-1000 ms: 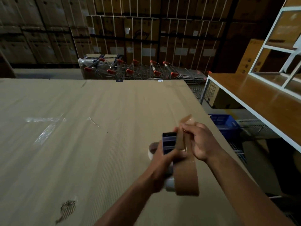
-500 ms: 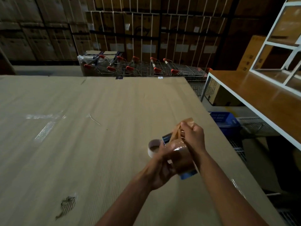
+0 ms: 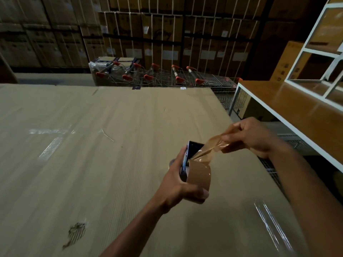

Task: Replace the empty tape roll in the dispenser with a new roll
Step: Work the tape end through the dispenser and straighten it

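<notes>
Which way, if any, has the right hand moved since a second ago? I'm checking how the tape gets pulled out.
Yes. The right hand, pinching the tape end, has pulled away from the dispenser, rightward toward the wooden bench.

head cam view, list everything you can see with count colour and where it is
tape roll: one, brown, in the dispenser, held above the cardboard
tape strip: one, brown, pulled from the roll up and right past the blade
dispenser: one, dark with a toothed blade, at the top of the roll
cardboard sheet: one, tan, covers the work surface
clear tape strips: a few, shiny, stuck on the cardboard at left and lower right
shopping carts: a row, metal with orange handles, beyond the cardboard
boxes: many, brown, stacked at the back
table: one, wood top and white frame, right
left hand: grips roll and dispenser
right hand: pinches the strip's end
</notes>
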### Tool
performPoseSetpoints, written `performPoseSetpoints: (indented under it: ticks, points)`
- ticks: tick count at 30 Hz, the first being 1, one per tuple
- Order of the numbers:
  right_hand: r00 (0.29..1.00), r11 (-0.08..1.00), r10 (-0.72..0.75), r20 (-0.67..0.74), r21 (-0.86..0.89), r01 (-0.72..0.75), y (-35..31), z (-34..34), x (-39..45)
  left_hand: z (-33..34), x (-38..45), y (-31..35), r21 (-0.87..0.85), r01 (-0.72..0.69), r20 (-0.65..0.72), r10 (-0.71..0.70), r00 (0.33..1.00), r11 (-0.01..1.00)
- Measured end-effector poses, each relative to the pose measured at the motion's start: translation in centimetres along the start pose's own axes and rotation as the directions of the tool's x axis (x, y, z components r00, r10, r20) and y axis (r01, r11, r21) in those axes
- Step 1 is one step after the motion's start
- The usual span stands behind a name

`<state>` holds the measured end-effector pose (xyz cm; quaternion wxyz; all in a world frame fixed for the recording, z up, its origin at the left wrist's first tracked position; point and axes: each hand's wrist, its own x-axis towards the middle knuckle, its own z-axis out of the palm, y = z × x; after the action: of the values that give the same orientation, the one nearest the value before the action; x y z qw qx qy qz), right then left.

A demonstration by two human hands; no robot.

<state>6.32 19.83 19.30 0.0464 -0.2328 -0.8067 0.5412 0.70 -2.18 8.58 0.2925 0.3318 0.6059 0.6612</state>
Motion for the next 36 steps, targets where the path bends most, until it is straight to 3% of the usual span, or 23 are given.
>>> performPoseSetpoints:
  ticks: [3, 6, 9, 12, 14, 16, 18, 22, 27, 32, 34, 36]
  points:
    - [0.999, 0.998, -0.009, -0.031, 0.064, 0.011, -0.7, -0.8, -1.1, -0.2, 0.1, -1.0, 0.062, 0.023, -0.035, -0.021, 0.999, 0.998]
    - [0.965, 0.99, -0.142, -0.219, -0.015, 0.142, -1.5, -1.8, -2.0, -0.7, 0.2, -2.6, -0.006, -0.004, -0.19, 0.003, 0.982, 1.0]
    - [0.972, 0.976, -0.197, -0.124, -0.117, 0.183, -2.4, 0.3, -1.2, 0.6, 0.6, -3.4, -0.147, 0.018, -0.111, -0.034, 0.993, 0.989]
    - [0.982, 0.996, -0.076, -0.173, 0.031, 0.083, -0.2, 3.6, 1.1, 3.6, 1.4, -5.3, -0.422, 0.178, -0.016, -0.204, 0.979, 0.889]
    - [0.996, 0.995, 0.05, -0.074, 0.092, -0.043, 2.7, 5.8, 2.3, 5.1, 1.4, -6.9, -0.516, 0.271, 0.007, -0.312, 0.95, 0.812]
    - [0.985, 0.978, 0.173, -0.013, 0.121, -0.17, 6.1, 7.2, 2.9, 5.5, 1.0, -7.5, -0.595, 0.269, -0.027, -0.354, 0.935, 0.757]
    - [0.976, 0.955, 0.218, 0.021, 0.202, -0.218, 8.0, 8.1, 3.2, 5.0, 1.1, -7.9, -0.608, 0.193, -0.099, -0.315, 0.944, 0.77]
    - [0.976, 0.965, 0.198, 0.085, 0.158, -0.21, 7.5, 8.1, 3.3, 3.7, 1.6, -8.4, -0.424, 0.268, -0.182, -0.371, 0.911, 0.865]
    - [0.973, 0.987, 0.159, 0.166, -0.048, -0.154, 5.1, 7.6, 2.1, 2.6, 0.1, -10.5, -0.01, 0.252, -0.166, -0.25, 0.954, 0.968]
    - [0.989, 0.953, 0.021, 0.146, -0.303, 0.024, 3.4, 6.4, 1.6, 2.1, -1.4, -12.8, 0.421, 0.233, -0.135, -0.194, 0.972, 0.876]
    - [0.985, 0.921, 0.02, 0.171, -0.386, 0.048, 3.3, 5.8, 1.7, 2.0, -2.1, -13.6, 0.498, 0.235, -0.126, -0.199, 0.972, 0.835]
    - [0.968, 0.937, 0.081, 0.239, -0.349, 0.008, 3.9, 5.4, 1.6, 1.9, -2.8, -13.9, 0.522, 0.235, -0.132, -0.194, 0.972, 0.82]
